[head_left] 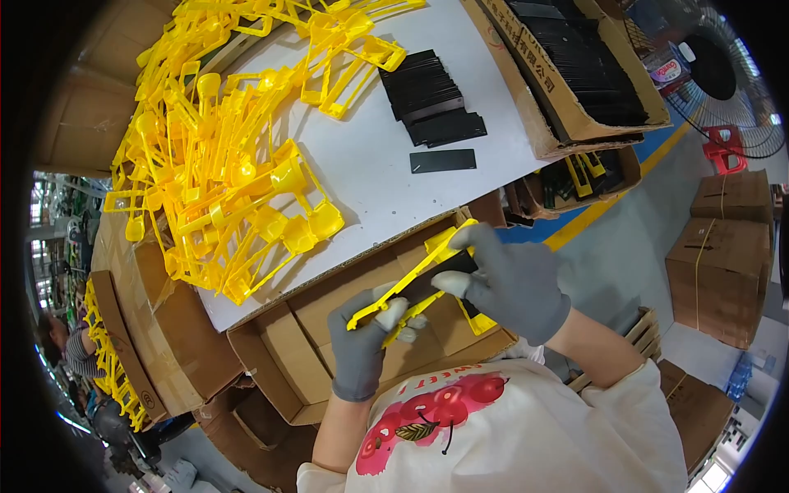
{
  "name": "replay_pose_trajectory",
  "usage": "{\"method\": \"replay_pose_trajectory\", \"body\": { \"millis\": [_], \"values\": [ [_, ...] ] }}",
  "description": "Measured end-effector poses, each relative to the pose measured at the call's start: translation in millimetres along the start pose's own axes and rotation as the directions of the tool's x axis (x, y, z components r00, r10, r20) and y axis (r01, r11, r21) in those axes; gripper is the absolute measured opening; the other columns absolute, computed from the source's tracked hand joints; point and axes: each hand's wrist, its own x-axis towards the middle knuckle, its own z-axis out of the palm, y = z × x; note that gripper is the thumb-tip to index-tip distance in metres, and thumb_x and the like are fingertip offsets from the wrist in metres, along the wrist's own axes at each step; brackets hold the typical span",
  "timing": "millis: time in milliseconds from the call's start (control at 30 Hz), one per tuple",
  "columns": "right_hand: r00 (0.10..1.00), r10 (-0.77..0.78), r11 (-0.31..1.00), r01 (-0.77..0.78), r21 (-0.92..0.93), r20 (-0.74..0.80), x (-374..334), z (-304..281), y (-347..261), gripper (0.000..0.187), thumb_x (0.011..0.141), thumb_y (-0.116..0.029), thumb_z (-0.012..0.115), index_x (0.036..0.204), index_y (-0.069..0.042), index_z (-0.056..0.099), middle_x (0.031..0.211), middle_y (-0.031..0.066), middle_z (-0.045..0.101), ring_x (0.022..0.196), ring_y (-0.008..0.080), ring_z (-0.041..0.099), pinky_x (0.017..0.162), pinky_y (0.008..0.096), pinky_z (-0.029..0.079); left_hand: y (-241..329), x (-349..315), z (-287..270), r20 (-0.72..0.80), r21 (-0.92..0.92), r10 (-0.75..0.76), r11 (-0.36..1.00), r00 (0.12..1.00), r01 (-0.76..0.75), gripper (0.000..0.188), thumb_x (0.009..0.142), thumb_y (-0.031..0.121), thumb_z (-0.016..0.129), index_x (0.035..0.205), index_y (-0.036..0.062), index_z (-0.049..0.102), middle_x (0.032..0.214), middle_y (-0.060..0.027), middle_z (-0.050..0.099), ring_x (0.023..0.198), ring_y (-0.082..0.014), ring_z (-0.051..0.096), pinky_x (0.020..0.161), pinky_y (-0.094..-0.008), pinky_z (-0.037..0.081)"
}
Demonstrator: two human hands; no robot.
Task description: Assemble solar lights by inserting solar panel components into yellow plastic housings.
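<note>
Both of my hands wear grey gloves with paler fingertips. A yellow plastic frame is held at a tilt over an open cardboard box, with a black rectangular panel set between its bars. My left hand is closed around the lower left end of the frame. On the other side, my right hand is closed on the frame's upper right part, the thumb against the black panel and the index finger at the yellow bar. The inner fingertips are partly hidden.
A tangled heap of yellow frames covers the white table's left side. Black panels are stacked on it, a single panel nearby. A carton of panels stands far right. The open box lies under my hands.
</note>
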Motion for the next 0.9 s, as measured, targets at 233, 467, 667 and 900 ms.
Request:
{"method": "replay_pose_trajectory", "body": {
  "millis": [233,467,667,900],
  "values": [
    [0.962,-0.007,0.892,-0.118,0.436,0.274,-18.2,17.7,36.5,0.04,0.079,-0.041,0.073,0.104,-0.011,0.062,0.066,0.0075,0.062,0.061,0.0244,0.064,0.058,0.0329,0.05,-17.2,-6.3,-23.8,0.095,0.096,0.004,0.995,0.996,-0.013,0.03,0.081,0.007,0.068,0.104,-0.0112,0.062,0.082,-0.0172,0.067,0.066,-0.023,0.068,0.053,-0.0289,0.056],
    [0.99,0.049,0.964,-0.082,0.252,0.136,-47.0,39.9,29.3,0.03,0.081,-0.038,0.071,0.086,-0.011,0.059,0.059,0.009,0.059,0.051,0.0248,0.059,0.049,0.0347,0.045,-26.3,-7.5,-34.8,0.139,0.192,-0.088,0.979,0.986,0.061,0.027,0.087,0.003,0.064,0.111,-0.0097,0.061,0.086,-0.0173,0.068,0.069,-0.019,0.068,0.057,-0.0253,0.055],
    [0.952,-0.013,0.986,-0.038,0.16,0.306,-13.9,16.2,33.9,0.031,0.078,-0.037,0.074,0.089,-0.01,0.063,0.079,0.0087,0.065,0.062,0.0214,0.063,0.057,0.0301,0.047,-12.2,0.7,-52.7,0.159,0.224,-0.153,0.968,0.975,0.115,0.028,0.086,0.005,0.064,0.111,-0.0086,0.061,0.08,-0.014,0.068,0.065,-0.0174,0.067,0.053,-0.0245,0.053],
    [0.979,-0.134,0.987,0.117,0.111,0.157,73.6,-12.0,38.8,0.041,0.078,-0.045,0.069,0.104,-0.013,0.067,0.091,0.0073,0.067,0.083,0.0255,0.066,0.071,0.0353,0.051,-7.0,32.1,-81.8,0.12,0.233,-0.202,0.957,0.972,0.17,0.027,0.086,0.009,0.062,0.108,-0.0064,0.06,0.073,-0.0118,0.066,0.054,-0.0138,0.061,0.046,-0.0232,0.047]
  ]
}}
